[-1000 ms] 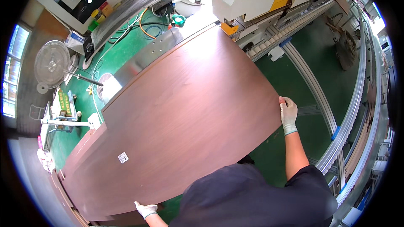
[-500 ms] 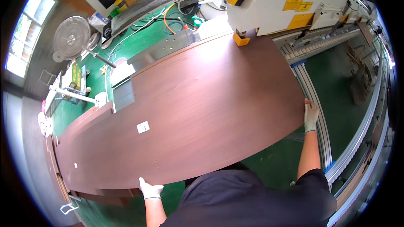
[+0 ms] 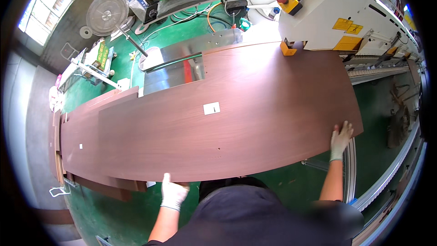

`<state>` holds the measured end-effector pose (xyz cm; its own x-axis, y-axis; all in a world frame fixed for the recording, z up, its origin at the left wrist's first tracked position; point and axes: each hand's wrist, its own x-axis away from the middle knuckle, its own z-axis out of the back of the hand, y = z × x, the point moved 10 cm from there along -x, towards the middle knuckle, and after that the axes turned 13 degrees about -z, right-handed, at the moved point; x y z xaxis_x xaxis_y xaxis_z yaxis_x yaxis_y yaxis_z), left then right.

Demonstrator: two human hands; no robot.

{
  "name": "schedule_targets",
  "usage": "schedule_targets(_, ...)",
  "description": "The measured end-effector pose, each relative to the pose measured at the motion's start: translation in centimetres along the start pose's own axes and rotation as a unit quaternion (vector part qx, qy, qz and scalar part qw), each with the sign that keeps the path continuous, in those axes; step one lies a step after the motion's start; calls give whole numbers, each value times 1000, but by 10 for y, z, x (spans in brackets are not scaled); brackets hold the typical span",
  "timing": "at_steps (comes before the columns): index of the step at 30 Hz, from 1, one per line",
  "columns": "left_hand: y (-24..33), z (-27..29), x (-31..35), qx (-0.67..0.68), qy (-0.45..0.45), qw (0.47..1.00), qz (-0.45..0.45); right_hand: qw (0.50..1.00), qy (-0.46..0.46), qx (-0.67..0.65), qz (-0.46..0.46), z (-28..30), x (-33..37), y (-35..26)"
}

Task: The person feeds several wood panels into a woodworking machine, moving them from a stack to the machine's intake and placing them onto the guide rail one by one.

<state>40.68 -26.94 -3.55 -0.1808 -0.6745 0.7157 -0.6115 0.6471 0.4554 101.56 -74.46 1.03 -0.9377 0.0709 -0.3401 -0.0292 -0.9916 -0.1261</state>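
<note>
A large brown wood-grain panel [image 3: 255,105] lies flat before me, a white label [image 3: 211,108] stuck on its top. My left hand [image 3: 174,193], in a pale glove, holds the panel's near edge, thumb on top and the other fingers folded at the edge, partly hidden. Near the right-hand corner, my gloved right hand [image 3: 341,141] rests on the top face with fingers stretched out. Under the panel's left end is another brown panel [image 3: 79,157] with a small white label.
A white machine [image 3: 318,23] with a red-and-yellow stop button [image 3: 287,2] stands at the far right, its orange guard [image 3: 287,48] beside the panel's far edge. Beyond the panel are a metal table [image 3: 170,82] and a standing fan [image 3: 108,13]. Metal rails [image 3: 387,177] run at right.
The upper panel has slid right, baring more of the lower panel and the metal table. My right hand has shifted from the right edge onto the top face; my left still holds the near edge.
</note>
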Motion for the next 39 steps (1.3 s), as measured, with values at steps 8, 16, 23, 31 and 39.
schedule_targets(8, 56, 35, -12, -147, -12, 989, 17, 987, -89, -125, -39, 61, 149, -132)
schedule_targets(16, -11, 14, 14, -409, -140, 896, 102, 981, -51, -164, -93, 47, 78, -67)
schedule_targets(23, -60, -4, 28, -610, -327, 697, 189, 991, -26, -109, -69, 28, 22, -29)
schedule_targets(31, 92, -148, 2, -734, -293, 416, -450, 984, -42, -166, 36, 72, 174, -142)
schedule_targets(39, 92, -109, -69, -833, -121, 419, -342, 972, 0, -236, -23, 75, 150, -123)
